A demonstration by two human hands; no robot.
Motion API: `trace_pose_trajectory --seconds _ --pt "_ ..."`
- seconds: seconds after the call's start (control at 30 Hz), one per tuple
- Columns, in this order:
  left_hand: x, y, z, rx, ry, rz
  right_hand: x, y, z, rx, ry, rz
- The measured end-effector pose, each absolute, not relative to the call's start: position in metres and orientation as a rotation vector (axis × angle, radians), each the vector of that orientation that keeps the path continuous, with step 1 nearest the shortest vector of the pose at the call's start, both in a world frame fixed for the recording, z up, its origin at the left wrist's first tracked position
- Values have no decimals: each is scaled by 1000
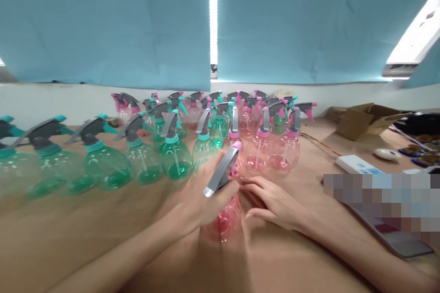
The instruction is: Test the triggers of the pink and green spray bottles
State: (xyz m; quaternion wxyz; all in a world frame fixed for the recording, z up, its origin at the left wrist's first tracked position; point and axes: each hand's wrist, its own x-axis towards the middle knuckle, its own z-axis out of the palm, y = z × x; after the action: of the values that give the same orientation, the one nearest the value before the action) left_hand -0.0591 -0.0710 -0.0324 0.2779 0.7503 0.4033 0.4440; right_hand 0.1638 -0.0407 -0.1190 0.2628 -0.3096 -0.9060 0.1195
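My left hand [202, 192] is wrapped round the neck of a pink spray bottle [225, 222] with a grey trigger head [222, 169], held just above the brown table [103, 233] near its front. My right hand [268, 199] rests beside the bottle on its right, fingers stretched toward it and touching its side. Beyond them stand rows of spray bottles: green ones [175, 155] on the left and pink ones [285, 153] on the right.
Blue curtains [137, 23] hang behind the table. At the right lie an open cardboard box [364, 119], a white power strip [355, 164], a white mouse-like object [387, 153] and a flat dark device [398, 238].
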Motion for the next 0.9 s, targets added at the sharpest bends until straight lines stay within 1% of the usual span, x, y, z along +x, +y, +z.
trace_pose_trajectory --seconds 0.33,0.5,0.63,0.9 --pt "-58 -76 -25 2021 1110 1152 163 -45 -119 -919 -2493 393" --pt "-59 -75 -35 1970 1183 1209 163 -47 -113 -972 -2508 484" --pt "-60 -75 -40 1946 1226 1193 161 -49 -110 -975 -2506 494" --pt "-55 -77 -29 1928 1212 1174 161 -50 -112 -977 -2482 497"
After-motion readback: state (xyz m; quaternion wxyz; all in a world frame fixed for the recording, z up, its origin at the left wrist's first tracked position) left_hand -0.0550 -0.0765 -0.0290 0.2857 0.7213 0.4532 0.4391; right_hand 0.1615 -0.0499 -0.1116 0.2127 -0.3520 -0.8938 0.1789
